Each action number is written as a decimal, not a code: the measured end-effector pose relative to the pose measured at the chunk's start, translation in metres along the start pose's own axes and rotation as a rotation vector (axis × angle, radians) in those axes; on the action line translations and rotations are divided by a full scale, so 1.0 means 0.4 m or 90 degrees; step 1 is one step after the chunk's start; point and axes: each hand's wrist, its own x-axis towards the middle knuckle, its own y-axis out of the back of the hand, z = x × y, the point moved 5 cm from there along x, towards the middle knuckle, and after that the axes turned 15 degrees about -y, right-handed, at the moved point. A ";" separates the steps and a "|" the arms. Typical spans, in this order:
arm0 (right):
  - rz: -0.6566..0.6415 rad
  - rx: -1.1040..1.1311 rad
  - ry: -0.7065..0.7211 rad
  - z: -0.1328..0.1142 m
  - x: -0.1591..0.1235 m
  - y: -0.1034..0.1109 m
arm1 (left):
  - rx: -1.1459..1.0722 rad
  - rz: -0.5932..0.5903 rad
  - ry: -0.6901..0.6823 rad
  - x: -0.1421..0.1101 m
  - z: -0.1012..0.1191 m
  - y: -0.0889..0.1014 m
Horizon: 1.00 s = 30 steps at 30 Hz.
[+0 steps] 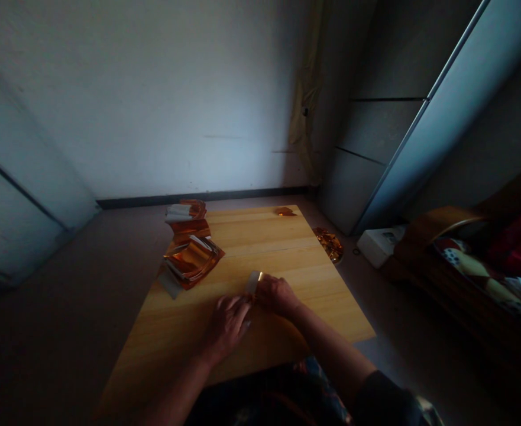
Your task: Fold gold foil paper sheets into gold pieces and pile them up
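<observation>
A small sheet of foil paper, pale with a shiny gold edge, lies on the wooden table between my hands. My right hand is closed on its right side, fingers curled over it. From the near left, my left hand presses its fingertips together at the paper's lower end. Fingers cover most of the sheet, so its exact shape is hidden. To the left rests a loose stack of copper-coloured foil sheets, with more foil sheets behind it at the table's edge.
A small copper foil piece sits at the far right corner of the table. Beyond the right edge, a heap of shiny foil is on the floor. A white box stands beside a wooden seat. The wall is ahead.
</observation>
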 end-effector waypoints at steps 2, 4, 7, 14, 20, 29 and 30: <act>-0.005 -0.006 -0.005 -0.001 0.000 0.002 | 0.012 0.004 -0.007 -0.002 0.004 0.001; -0.009 -0.011 -0.009 -0.002 -0.001 0.005 | 0.031 0.011 -0.010 -0.002 0.007 0.002; -0.018 -0.022 -0.005 -0.006 -0.004 0.010 | 0.054 0.009 -0.007 -0.001 0.009 -0.005; -0.028 -0.021 -0.012 -0.002 -0.002 0.003 | 0.058 -0.011 -0.010 -0.005 0.005 -0.018; -0.006 -0.009 -0.013 0.000 -0.002 0.000 | 0.041 -0.013 0.000 -0.004 0.010 -0.010; 0.012 0.033 -0.067 0.012 -0.007 0.007 | 0.036 0.011 0.064 0.008 0.024 0.000; 0.015 0.043 -0.072 0.015 -0.006 0.004 | 0.035 0.015 0.063 0.009 0.025 0.001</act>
